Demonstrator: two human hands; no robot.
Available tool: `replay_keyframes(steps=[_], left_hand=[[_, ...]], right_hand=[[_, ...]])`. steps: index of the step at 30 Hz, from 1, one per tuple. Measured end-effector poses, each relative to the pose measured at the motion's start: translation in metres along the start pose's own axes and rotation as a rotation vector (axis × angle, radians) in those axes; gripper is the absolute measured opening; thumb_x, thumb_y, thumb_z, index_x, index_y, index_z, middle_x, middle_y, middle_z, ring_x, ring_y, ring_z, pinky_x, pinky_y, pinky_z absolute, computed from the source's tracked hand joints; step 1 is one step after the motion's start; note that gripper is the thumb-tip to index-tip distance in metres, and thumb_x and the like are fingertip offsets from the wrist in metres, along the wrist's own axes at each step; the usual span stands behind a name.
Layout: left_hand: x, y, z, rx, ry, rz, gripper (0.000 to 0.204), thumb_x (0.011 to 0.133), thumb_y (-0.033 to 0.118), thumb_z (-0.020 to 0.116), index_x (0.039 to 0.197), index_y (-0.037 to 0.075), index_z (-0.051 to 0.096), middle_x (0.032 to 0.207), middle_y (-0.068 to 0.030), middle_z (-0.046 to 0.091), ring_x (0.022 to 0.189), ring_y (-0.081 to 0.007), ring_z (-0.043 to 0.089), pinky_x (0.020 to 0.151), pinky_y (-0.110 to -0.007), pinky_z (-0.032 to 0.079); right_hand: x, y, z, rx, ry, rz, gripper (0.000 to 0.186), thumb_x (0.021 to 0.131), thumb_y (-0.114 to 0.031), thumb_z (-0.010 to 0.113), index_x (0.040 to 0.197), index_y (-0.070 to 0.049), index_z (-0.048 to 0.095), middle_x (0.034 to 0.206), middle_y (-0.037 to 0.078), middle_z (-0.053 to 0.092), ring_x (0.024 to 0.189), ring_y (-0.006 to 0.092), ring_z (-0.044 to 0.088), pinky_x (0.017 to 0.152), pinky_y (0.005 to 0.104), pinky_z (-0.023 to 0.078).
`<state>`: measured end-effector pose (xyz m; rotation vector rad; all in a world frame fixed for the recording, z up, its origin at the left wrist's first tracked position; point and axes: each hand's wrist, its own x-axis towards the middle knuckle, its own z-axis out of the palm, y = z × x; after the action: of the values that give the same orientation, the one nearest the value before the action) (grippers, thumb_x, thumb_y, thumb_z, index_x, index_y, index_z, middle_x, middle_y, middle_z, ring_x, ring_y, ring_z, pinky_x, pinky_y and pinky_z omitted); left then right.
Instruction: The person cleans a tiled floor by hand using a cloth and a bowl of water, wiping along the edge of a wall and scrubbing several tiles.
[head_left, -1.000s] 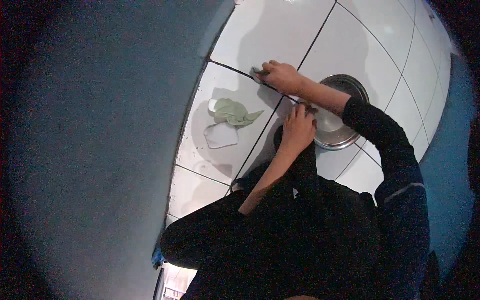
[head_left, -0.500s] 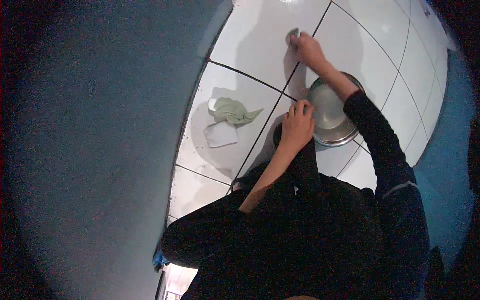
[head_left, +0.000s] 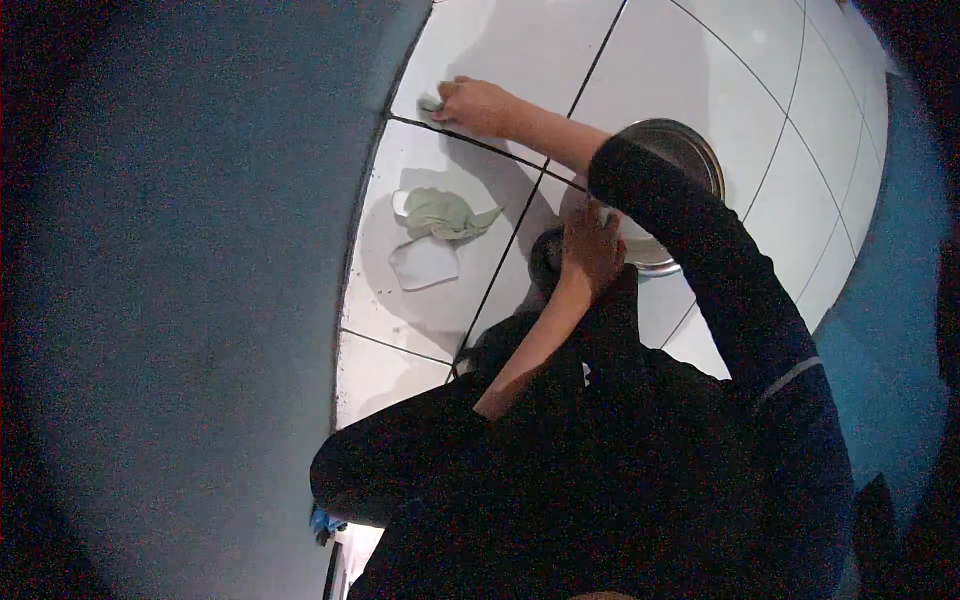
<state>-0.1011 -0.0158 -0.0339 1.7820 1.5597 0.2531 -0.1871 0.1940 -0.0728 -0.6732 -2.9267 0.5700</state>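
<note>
My right hand (head_left: 470, 105) is closed on a small grey-green object (head_left: 430, 104) at the far left, pressed to the white tiles beside a dark grout line; its kind is hard to make out. A round metal basin (head_left: 694, 155) with liquid stands on the right, partly hidden under my right forearm. In shadow at the basin's left side rests my left hand (head_left: 594, 248), fingers somewhat apart and nothing visible in them. Left of it on the tiles lies a crumpled pale green cloth (head_left: 445, 214), just above a white flat piece (head_left: 425, 263).
A blue-grey wall (head_left: 200, 250) runs along the left edge of the tiled floor (head_left: 540, 60). Another blue surface (head_left: 880, 270) bounds the right. My dark-clothed legs (head_left: 400, 455) take up the near side. Small dark specks lie near the left edge.
My right hand has swept left across the tiles, still holding the small object, and its forearm now covers more of the basin. My left hand has stayed beside the basin.
</note>
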Motion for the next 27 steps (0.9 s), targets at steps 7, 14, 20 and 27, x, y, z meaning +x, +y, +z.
replay_keyframes(steps=[7, 14, 20, 27], left_hand=[[-0.002, 0.002, -0.023, -0.156, 0.144, 0.03, 0.036, 0.08, 0.019, 0.057, 0.113, 0.004, 0.055, 0.124, -0.0158, 0.044, 0.108, -0.0364, 0.044, 0.09, -0.049, 0.04], [0.001, -0.001, -0.046, -0.053, 0.095, 0.071, 0.036, 0.075, 0.019, 0.063, 0.105, 0.001, 0.056, 0.118, -0.013, 0.046, 0.103, -0.0338, 0.047, 0.08, -0.046, 0.047], [0.0, 0.004, -0.047, -0.055, 0.097, 0.047, 0.033, 0.075, 0.014, 0.061, 0.106, 0.003, 0.057, 0.118, -0.0088, 0.047, 0.102, -0.031, 0.048, 0.085, -0.044, 0.046], [0.005, 0.002, -0.031, -0.003, -0.023, 0.013, 0.037, 0.08, 0.023, 0.055, 0.111, 0.002, 0.057, 0.126, -0.0147, 0.048, 0.111, -0.0315, 0.046, 0.086, -0.045, 0.045]], right_hand=[[-0.05, 0.016, -0.003, 0.126, -0.136, -0.2, 0.015, 0.078, -0.017, 0.056, 0.088, -0.007, 0.06, 0.087, 0.014, 0.057, 0.084, 0.0339, 0.059, 0.072, 0.042, 0.052], [-0.098, 0.029, -0.05, 0.107, -0.462, -0.329, 0.006, 0.067, -0.01, 0.062, 0.07, -0.005, 0.06, 0.08, 0.01, 0.055, 0.08, 0.0274, 0.057, 0.068, 0.0384, 0.051], [-0.096, 0.026, -0.038, -0.015, -0.348, -0.294, 0.005, 0.069, -0.01, 0.059, 0.073, -0.008, 0.062, 0.085, 0.007, 0.055, 0.083, 0.0273, 0.057, 0.066, 0.0368, 0.052], [-0.036, -0.008, -0.001, 0.055, -0.082, -0.088, 0.017, 0.078, -0.013, 0.053, 0.088, -0.019, 0.066, 0.092, 0.009, 0.052, 0.088, 0.03, 0.055, 0.067, 0.038, 0.052]])
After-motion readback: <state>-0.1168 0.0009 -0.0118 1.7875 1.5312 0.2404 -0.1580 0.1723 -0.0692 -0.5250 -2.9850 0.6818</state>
